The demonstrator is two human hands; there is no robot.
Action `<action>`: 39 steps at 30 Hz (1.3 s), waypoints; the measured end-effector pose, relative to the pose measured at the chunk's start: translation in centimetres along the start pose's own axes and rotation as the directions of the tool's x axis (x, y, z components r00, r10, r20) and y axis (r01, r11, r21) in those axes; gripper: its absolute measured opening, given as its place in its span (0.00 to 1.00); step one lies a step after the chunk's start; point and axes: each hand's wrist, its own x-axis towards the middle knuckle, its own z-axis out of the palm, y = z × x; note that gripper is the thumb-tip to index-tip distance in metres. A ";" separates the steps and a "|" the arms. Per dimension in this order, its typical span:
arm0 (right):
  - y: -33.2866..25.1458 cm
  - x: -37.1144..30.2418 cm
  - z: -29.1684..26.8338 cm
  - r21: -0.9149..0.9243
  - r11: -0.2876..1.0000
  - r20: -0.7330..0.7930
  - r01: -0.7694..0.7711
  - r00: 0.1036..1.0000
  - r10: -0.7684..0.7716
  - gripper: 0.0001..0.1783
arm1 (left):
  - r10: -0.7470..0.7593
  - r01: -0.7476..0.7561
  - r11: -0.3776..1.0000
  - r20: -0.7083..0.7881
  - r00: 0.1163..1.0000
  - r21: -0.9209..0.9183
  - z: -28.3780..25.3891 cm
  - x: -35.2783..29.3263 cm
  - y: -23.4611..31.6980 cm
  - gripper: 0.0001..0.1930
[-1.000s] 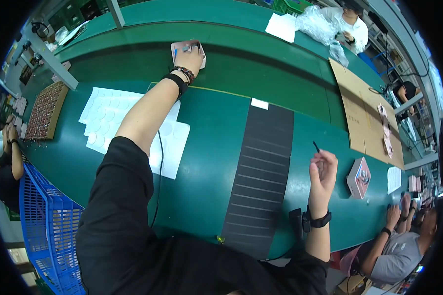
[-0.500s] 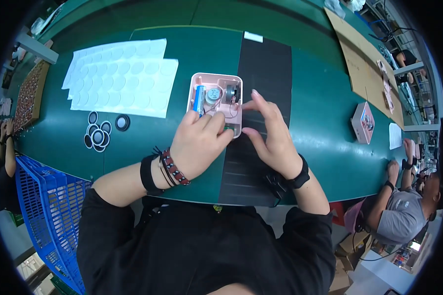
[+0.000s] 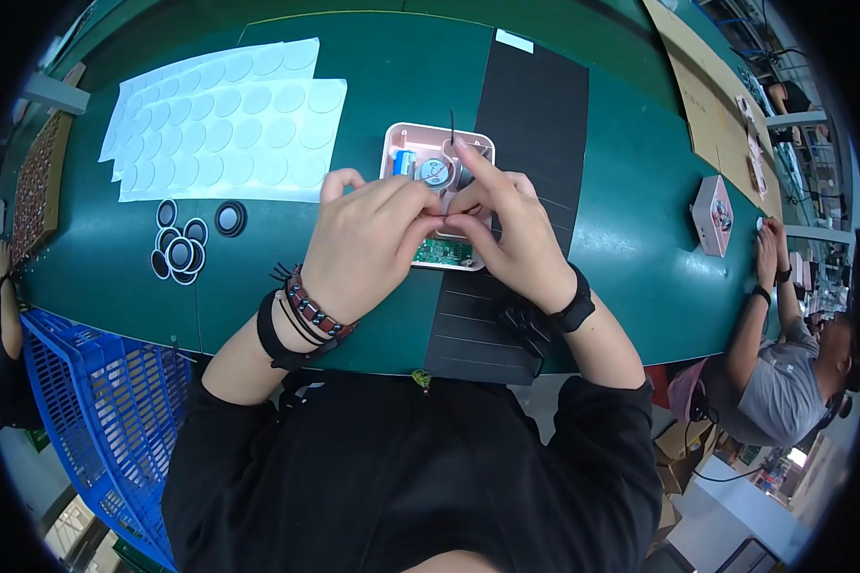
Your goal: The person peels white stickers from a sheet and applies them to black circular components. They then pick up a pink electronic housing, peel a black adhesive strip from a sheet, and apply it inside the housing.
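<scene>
Since the earlier frame, the right hand (image 3: 526, 239) has been moving in from beside the pink housing (image 3: 387, 153) to above its interior, and its fingertips are now meeting those of the left hand (image 3: 363, 239). The housing is lying open side up before the person, partly overlapping the dark mat (image 3: 535, 105).

The left hand is drawing thumb and fingers together above the middle of the housing; what, if anything, is sitting between them I cannot tell. The right hand is pinching too, seemingly keeping hold of a slim black stick (image 3: 452, 122) that is pointing toward the housing's far edge.

Inside the housing, a blue cylinder (image 3: 404, 164) is sitting at the left, a round metal part (image 3: 434, 172) is resting just beside it, and a green circuit board (image 3: 443, 252) is showing at the near end, so the inner parts are appearing largely in place. No cover is closing the housing yet. Left of it, white sheets (image 3: 248, 131) and black discs (image 3: 180, 254) are lying apart from it. Well to its right, a second pink housing (image 3: 712, 216) is sitting uncovered, parts showing inside.
</scene>
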 end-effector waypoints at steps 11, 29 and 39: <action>-0.3 1.7 -1.4 0.178 0.967 0.065 -0.185 0.982 0.176 0.06 | -0.021 0.020 0.999 -0.030 0.999 -0.035 0.5 0.4 -1.0 0.04; -0.5 2.1 -0.5 0.053 0.979 0.122 -0.197 0.974 0.189 0.12 | -0.083 0.081 0.988 -0.009 0.997 -0.132 0.7 0.3 -1.2 0.04; -0.3 1.2 0.0 -0.311 0.949 -0.019 0.051 0.998 -0.059 0.12 | -0.119 0.122 0.980 0.025 0.993 -0.154 0.6 0.3 -1.1 0.03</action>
